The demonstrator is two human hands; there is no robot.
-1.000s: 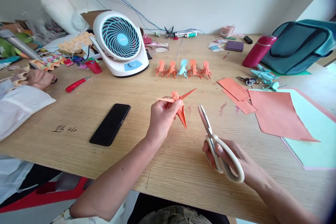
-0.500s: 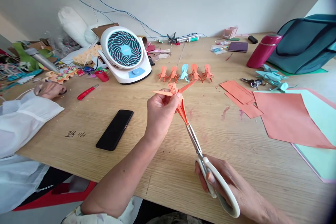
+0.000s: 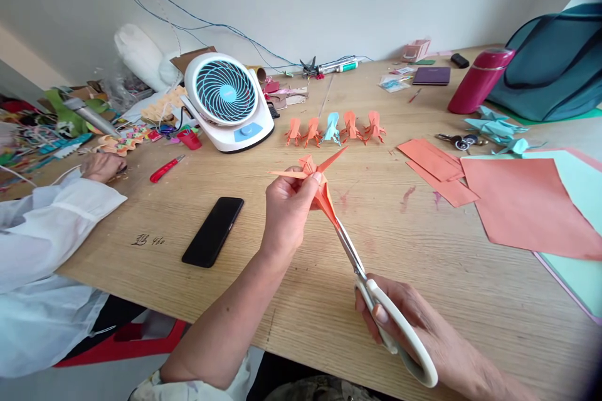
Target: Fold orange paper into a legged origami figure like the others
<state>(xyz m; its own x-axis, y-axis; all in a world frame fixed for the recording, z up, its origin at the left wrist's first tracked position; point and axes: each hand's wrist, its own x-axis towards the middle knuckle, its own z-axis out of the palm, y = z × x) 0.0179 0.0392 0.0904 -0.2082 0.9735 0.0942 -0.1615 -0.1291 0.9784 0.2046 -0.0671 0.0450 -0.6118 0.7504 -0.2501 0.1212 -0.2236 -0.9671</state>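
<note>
Pinched between the thumb and fingers of my left hand (image 3: 292, 203) is an orange origami figure (image 3: 325, 199), its thin points sticking out left, right and downward. My right hand (image 3: 409, 316) grips white-handled scissors (image 3: 360, 269) by the loops. Their blades point up and left, nearly closed, with the tips at the figure's lower point. Beyond my hands stands a row of several small folded paper figures (image 3: 350, 126), orange ones and a blue one (image 3: 332, 129) in the middle.
A black phone (image 3: 213, 232) and a red utility knife (image 3: 167, 169) lie left, near another person's hand (image 3: 104, 167). A white fan (image 3: 228, 100) stands behind. To the right are orange paper sheets (image 3: 531, 207), blue folded figures (image 3: 496, 125), keys (image 3: 463, 141), a magenta bottle (image 3: 480, 81) and a teal bag (image 3: 550, 69).
The scissor blades have closed somewhat at the figure's lower point. The view has shifted slightly, so most table items appear a little further right.
</note>
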